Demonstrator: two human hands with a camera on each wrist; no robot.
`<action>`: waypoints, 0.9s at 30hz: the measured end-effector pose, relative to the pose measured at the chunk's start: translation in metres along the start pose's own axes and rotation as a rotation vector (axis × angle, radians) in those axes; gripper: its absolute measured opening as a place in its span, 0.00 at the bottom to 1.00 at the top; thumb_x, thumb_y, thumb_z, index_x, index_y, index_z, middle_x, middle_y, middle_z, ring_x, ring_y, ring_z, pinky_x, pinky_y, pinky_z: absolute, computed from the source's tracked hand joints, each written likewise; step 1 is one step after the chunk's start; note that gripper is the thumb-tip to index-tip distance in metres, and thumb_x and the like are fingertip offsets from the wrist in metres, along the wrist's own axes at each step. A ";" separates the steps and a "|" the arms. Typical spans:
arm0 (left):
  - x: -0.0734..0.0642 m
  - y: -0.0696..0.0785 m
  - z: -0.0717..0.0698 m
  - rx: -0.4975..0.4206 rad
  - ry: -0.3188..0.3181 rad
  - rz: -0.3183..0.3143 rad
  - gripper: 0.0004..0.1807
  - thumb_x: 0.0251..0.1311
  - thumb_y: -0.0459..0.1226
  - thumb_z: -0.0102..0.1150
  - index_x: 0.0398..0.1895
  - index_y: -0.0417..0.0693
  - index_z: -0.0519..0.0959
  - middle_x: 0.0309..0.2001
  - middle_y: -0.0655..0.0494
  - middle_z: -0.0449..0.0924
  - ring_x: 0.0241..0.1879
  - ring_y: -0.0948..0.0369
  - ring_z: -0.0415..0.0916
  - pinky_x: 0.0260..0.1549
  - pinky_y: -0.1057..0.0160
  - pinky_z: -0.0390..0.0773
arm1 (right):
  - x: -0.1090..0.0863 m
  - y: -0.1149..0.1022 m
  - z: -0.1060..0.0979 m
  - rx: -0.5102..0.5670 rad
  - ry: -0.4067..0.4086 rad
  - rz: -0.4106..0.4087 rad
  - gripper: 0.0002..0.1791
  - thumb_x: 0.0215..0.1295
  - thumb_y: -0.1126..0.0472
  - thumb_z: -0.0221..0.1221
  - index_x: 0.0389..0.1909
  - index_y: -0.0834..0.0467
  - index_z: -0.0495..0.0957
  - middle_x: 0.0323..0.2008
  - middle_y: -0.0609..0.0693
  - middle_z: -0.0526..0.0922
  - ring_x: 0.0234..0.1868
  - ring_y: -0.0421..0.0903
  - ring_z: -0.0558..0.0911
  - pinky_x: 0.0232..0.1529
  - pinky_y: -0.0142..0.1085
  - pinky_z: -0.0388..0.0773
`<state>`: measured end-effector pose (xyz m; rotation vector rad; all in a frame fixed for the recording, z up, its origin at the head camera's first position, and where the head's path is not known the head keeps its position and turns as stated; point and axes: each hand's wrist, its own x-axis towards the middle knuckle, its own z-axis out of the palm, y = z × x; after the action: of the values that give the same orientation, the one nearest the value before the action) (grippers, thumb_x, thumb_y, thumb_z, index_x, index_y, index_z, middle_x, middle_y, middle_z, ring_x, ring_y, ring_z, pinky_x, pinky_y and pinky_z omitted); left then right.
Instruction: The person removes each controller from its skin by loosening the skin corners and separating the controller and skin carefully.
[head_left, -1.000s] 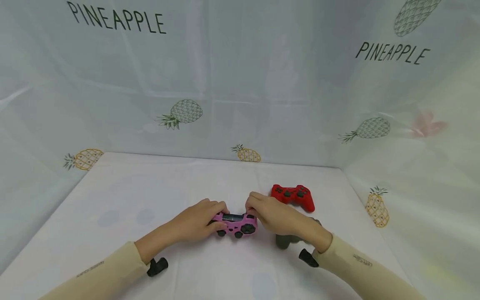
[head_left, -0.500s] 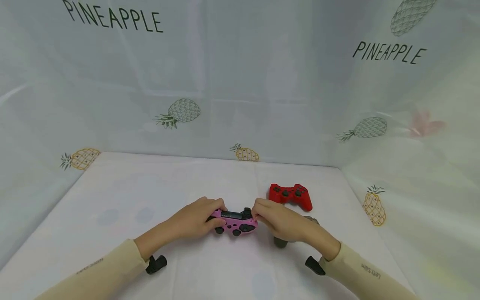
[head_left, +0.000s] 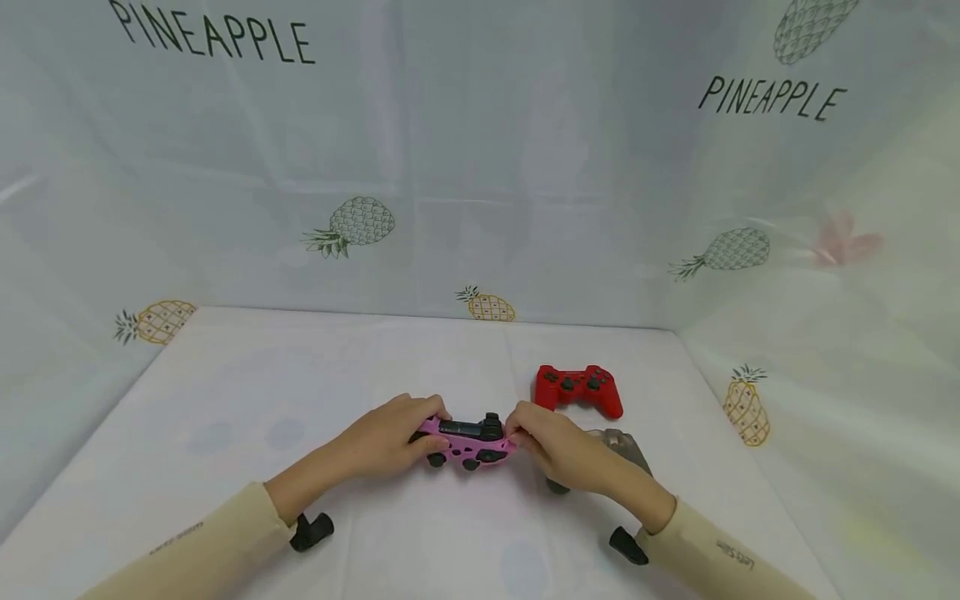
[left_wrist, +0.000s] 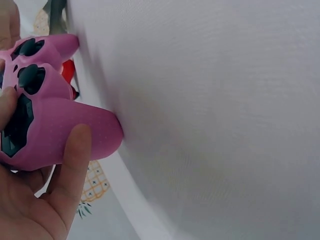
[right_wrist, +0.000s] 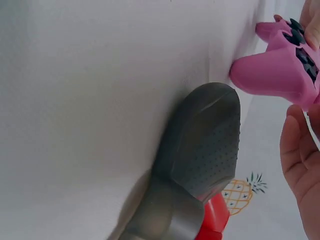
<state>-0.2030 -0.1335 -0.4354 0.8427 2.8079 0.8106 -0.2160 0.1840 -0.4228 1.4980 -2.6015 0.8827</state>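
Near the middle of the table, a game controller wears a pink cover, with its black sticks and buttons showing through the cutouts. Its black upper right corner stands bare of pink. My left hand grips the left end, thumb over the face and fingers around the grip. At the right end, my right hand pinches the cover's edge between thumb and fingertips. In the right wrist view, the right hand is partly cut off by the frame. The controller's grips touch the tabletop.
A dark grey controller lies under my right wrist, partly hidden. Beyond it lies a red controller. Black wrist cameras sit below both sleeves. A pineapple-print sheet hangs behind and beside the white table.
My right hand has shifted slightly right and down from the controller's upper right corner, and more black shows there. The left hand keeps its grip. The head view has drifted slightly.
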 end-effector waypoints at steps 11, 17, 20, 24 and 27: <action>-0.003 0.004 0.005 0.022 0.052 -0.004 0.12 0.71 0.51 0.68 0.52 0.65 0.78 0.36 0.72 0.77 0.40 0.65 0.71 0.35 0.62 0.73 | 0.006 -0.008 -0.003 0.382 -0.039 0.436 0.08 0.83 0.52 0.55 0.51 0.51 0.73 0.34 0.50 0.83 0.35 0.60 0.84 0.31 0.35 0.80; -0.006 0.005 0.008 0.032 0.085 -0.001 0.12 0.71 0.49 0.68 0.52 0.62 0.78 0.36 0.70 0.79 0.39 0.65 0.72 0.35 0.63 0.73 | 0.022 -0.014 -0.002 0.346 -0.068 0.586 0.20 0.84 0.41 0.50 0.42 0.54 0.72 0.28 0.52 0.83 0.29 0.53 0.82 0.28 0.36 0.74; -0.006 0.005 0.008 0.020 0.093 -0.017 0.12 0.71 0.49 0.68 0.52 0.63 0.78 0.36 0.68 0.79 0.39 0.64 0.72 0.35 0.62 0.73 | 0.029 -0.013 0.000 0.313 -0.095 0.632 0.26 0.82 0.35 0.49 0.35 0.53 0.72 0.23 0.51 0.82 0.24 0.50 0.78 0.25 0.36 0.68; -0.005 0.006 0.006 0.022 0.094 -0.008 0.13 0.72 0.49 0.67 0.53 0.63 0.77 0.37 0.67 0.79 0.39 0.64 0.72 0.36 0.62 0.73 | 0.035 -0.009 0.002 0.316 -0.094 0.642 0.27 0.81 0.34 0.50 0.32 0.53 0.73 0.21 0.49 0.79 0.25 0.48 0.79 0.26 0.36 0.67; -0.005 0.006 0.003 0.029 0.091 0.006 0.13 0.73 0.50 0.66 0.53 0.61 0.77 0.37 0.67 0.79 0.41 0.64 0.73 0.36 0.62 0.73 | 0.035 -0.003 0.002 0.380 -0.088 0.636 0.24 0.82 0.39 0.52 0.33 0.54 0.73 0.22 0.48 0.75 0.26 0.45 0.78 0.27 0.35 0.67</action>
<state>-0.1955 -0.1302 -0.4353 0.8399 2.9042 0.8322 -0.2314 0.1540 -0.4135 0.7299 -3.1667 1.4483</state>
